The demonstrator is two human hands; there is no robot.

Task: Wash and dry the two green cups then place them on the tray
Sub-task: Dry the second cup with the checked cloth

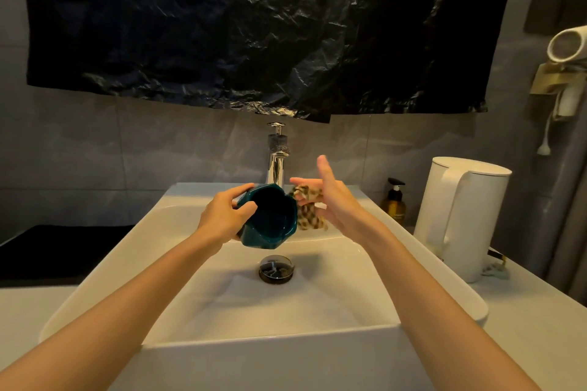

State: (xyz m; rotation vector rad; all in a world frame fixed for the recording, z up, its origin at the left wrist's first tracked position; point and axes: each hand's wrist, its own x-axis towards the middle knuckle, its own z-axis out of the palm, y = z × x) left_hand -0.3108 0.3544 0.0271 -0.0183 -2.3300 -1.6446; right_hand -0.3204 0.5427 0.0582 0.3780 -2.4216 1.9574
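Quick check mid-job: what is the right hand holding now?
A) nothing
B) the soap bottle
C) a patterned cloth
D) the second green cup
C: the right hand holds a patterned cloth beside the green cup, which the left hand grips, tilted, over the sink.

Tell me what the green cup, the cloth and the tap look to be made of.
The green cup looks like glazed ceramic: thick faceted walls, glossy highlights. The cloth is soft matte fabric, checked brown and cream, hanging limp. The tap is polished metal, probably chrome-plated: mirror-like reflections.
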